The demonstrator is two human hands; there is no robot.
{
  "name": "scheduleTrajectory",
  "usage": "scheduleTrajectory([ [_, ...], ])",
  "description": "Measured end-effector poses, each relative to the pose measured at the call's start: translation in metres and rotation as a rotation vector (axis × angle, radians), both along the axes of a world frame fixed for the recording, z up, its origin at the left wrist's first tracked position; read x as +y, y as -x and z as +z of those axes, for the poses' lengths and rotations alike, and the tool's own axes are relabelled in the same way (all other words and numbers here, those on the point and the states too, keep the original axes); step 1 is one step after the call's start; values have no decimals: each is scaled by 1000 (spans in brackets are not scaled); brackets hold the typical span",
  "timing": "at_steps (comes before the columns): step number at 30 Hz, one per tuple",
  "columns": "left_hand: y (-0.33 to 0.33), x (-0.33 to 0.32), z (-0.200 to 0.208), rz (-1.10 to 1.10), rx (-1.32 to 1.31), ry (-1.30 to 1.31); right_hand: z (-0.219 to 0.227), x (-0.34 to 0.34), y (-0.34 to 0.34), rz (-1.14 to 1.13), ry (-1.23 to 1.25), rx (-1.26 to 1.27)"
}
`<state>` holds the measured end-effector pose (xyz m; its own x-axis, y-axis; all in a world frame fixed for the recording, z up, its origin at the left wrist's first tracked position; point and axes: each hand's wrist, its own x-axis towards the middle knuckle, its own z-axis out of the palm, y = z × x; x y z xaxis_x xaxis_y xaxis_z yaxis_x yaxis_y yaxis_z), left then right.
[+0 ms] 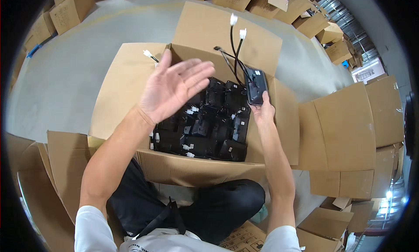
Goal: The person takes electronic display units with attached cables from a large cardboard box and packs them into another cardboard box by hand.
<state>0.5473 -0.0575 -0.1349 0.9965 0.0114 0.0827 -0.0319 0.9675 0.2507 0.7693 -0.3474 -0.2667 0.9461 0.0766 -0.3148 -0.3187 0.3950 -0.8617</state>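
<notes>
In front of me stands an open cardboard box point(150, 160), with several black plastic units point(200, 125) packed side by side inside. My right hand point(263, 110) grips the lower end of one black rectangular unit point(256, 87) at the box's right side. From that unit black cables point(237, 56) rise, two of them ending in white plug connectors point(242, 34). My left hand point(176, 86) is open over the box's left part, fingers stretched out and palm showing, holding nothing. It hides some units beneath it. Just behind its thumb a white connector point(149, 54) sticks out.
The box's flaps point(120, 86) are spread outward at the left, back and right. Cardboard boxes point(345, 125) stand close on my right, and another carton point(65, 160) is at my left. More boxes point(72, 10) line the far side of the grey floor point(131, 23).
</notes>
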Motion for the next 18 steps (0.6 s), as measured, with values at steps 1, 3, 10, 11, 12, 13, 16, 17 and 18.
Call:
scheduleTrajectory([
  [1,-4,1,-4,44,25,-20,-23,-10,-18,-93,81,35],
  [3,-1,0,-15,27,70,-112,-62,-4,-33,-284,301,91],
  [10,24,-2,-11,17,130,-412,-122,-7,-44,-285,177,363],
  [11,28,1,-10,32,134,-430,-125,-3,-44,-279,184,365],
  [12,32,3,-9,48,137,-448,-127,1,-43,-303,224,367],
  [13,35,4,-8,54,142,-445,-130,5,-42,-324,263,370],
  [16,42,0,-2,41,125,-439,-128,-18,-56,-219,167,434],
  [17,45,-2,0,35,110,-442,-124,-24,-59,-221,174,428],
  [18,47,-5,1,28,94,-444,-119,-30,-61,-216,222,423],
])
